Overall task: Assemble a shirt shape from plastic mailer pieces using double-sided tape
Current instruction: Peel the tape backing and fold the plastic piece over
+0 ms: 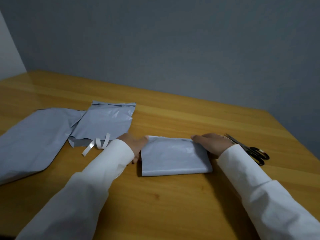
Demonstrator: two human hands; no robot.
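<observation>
A small grey mailer piece (174, 157) lies flat on the wooden table (155, 196) in front of me. My left hand (134, 144) touches its upper left corner. At the upper right corner rests my right hand (212, 143), fingers laid along the top edge. A large grey mailer piece (29, 144) lies at the far left. A medium piece (105, 123) overlaps it. White tape backing strips (98, 144) curl at the medium piece's near edge.
Black-handled scissors (249, 149) lie just right of my right hand. The table's right edge slants past them. A grey wall rises behind the table's far edge.
</observation>
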